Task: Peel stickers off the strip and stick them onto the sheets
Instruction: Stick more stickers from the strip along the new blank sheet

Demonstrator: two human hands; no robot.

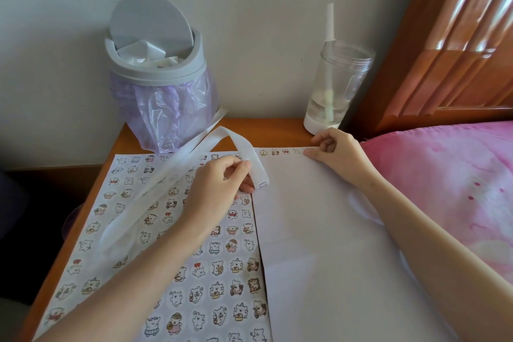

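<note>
Head view, near to far. Left sheet point(194, 286) covered in bear stickers, flat on wooden table point(277, 126); right sheet point(319, 230) mostly blank beside it. Left hand point(219, 186), fingers curled, pinches white strip point(249, 158) at seam between sheets; strip loops back across left sheet. Right hand point(333, 151), fingers curled, one fingertip pressing right sheet's top edge beside sticker row point(280, 151). Behind: grey bin point(158, 78), clear tumbler point(333, 83).
</note>
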